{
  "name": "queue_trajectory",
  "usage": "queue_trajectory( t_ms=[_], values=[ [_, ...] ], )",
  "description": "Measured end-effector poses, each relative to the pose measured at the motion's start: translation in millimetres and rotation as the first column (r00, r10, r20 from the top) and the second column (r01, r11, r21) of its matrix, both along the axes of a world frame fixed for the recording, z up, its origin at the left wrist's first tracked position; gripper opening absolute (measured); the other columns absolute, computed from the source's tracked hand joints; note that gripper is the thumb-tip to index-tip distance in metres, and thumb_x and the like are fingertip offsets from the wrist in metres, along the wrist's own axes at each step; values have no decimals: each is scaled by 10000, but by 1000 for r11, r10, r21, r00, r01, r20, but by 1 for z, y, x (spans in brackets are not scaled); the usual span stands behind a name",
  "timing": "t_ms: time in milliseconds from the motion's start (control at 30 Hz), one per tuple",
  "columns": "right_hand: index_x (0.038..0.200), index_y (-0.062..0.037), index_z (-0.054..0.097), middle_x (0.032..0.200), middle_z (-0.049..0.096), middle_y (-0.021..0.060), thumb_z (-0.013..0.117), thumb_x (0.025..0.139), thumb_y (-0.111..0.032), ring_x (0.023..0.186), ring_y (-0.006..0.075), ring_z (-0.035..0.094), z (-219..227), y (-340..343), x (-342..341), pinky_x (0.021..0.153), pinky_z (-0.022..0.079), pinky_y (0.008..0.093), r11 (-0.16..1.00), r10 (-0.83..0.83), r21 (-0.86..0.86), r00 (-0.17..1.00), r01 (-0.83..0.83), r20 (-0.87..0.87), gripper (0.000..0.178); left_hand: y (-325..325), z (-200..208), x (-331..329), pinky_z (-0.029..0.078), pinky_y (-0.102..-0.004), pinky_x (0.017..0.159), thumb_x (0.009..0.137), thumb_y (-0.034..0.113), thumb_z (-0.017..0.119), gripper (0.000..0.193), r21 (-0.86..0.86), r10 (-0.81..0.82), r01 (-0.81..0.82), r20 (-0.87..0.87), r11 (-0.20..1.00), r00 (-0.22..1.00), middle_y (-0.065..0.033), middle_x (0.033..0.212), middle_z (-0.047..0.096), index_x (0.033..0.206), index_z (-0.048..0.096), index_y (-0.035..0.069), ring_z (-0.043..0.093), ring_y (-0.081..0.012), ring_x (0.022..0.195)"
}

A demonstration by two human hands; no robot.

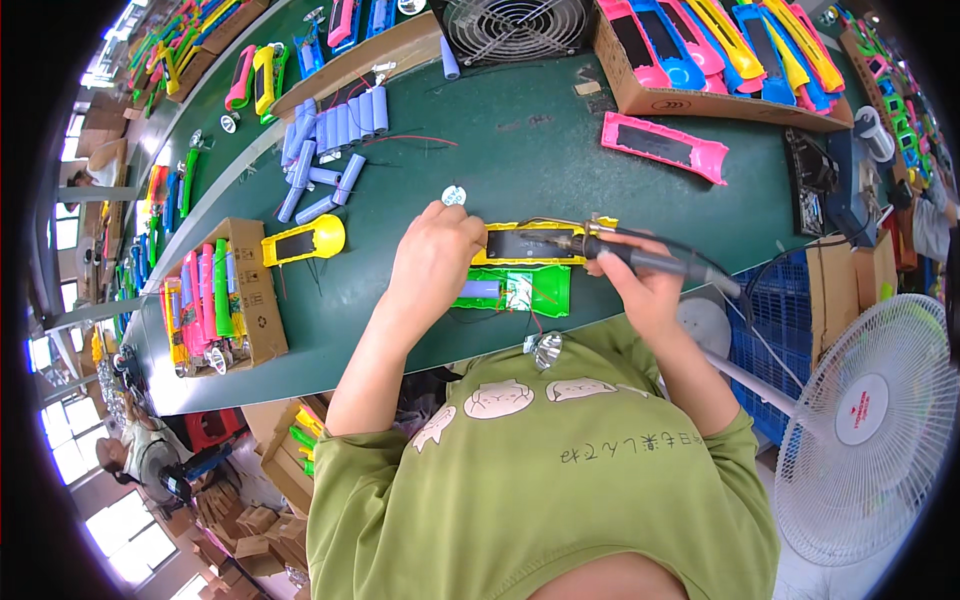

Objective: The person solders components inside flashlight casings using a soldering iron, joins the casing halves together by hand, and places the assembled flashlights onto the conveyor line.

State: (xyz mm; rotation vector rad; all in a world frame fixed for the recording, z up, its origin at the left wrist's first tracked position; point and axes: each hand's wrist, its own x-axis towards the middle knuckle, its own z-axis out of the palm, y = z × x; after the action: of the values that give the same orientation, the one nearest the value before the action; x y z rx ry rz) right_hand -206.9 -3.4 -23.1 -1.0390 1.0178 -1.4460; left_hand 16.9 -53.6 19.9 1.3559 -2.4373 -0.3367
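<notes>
My right hand (643,283) grips a soldering iron (695,266), its tip over the dark panel of a yellow plastic flashlight housing (520,262). My left hand (437,250) is closed at the housing's left end, its fingertips partly hidden. Just beyond those fingers shows a small round white disc (454,195); whether they touch it I cannot tell. On the near side of the yellow housing lies a green housing (552,288) with a lilac battery cell (478,290) and thin wires in it. A shiny lamp reflector (548,349) sits at the table's front edge.
Loose lilac cells (345,122) are heaped at the far left. A second yellow housing (312,241) lies near a carton (262,300) of coloured parts. A pink housing (665,147) lies below another carton (690,102). A white fan (865,430) stands at right.
</notes>
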Motion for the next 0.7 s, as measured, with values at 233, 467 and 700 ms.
queue_trajectory(
  t_ms=[233,467,700],
  values=[
    [914,48,568,733,606,80,608,801,-36,614,109,598,0,-16,8,506,472,206,967,67,244,997,-74,39,147,-6,-1,-2,434,-390,651,712,50,566,44,216,3,-22,90,976,996,-124,739,506,717,598,21,547,-295,746],
    [904,41,577,709,607,66,607,795,-26,603,108,609,3,-22,12,483,442,192,948,112,292,992,-124,55,132,-5,-10,-3,441,-388,662,718,60,563,60,180,42,-65,126,981,991,-127,743,512,721,611,24,549,-296,753],
    [913,38,581,740,617,73,613,797,-34,610,116,622,-1,-23,12,479,438,185,956,119,269,993,-115,1,140,-7,-9,-4,446,-393,673,715,48,545,78,182,24,-48,129,982,991,-144,747,516,720,616,16,553,-302,760]
  ],
)
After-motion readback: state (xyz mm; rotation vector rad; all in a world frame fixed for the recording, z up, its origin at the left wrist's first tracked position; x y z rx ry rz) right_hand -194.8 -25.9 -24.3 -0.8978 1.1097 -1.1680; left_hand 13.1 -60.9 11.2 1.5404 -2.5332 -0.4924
